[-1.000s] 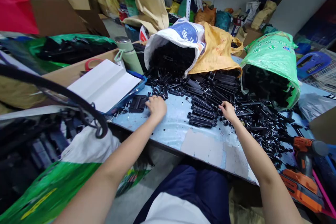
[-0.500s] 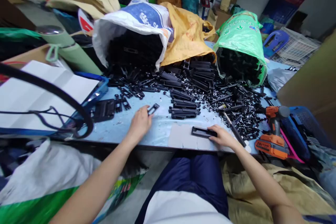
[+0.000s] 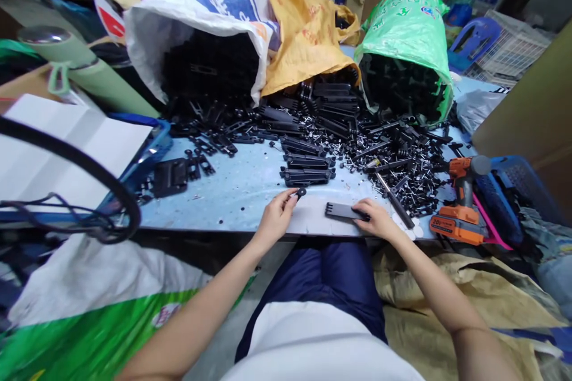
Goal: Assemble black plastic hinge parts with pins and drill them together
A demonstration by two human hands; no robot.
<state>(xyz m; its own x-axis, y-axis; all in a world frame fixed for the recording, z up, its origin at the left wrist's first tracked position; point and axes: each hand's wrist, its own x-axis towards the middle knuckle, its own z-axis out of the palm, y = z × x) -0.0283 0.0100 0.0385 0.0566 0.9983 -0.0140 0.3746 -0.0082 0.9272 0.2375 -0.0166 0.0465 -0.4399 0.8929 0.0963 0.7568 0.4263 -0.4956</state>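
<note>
One small black piece has moved nearer the long part.

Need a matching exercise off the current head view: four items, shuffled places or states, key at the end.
Column one
1. Left hand
2. Right hand
3. Power drill
4. White paper

Column two
A. Lies over a blue tray
B. Grips one end of a long black part
C. Orange and black, at the table's right
D. Pinches a small black piece

Pairs: 1-D, 2-B, 3-C, 4-A
</note>
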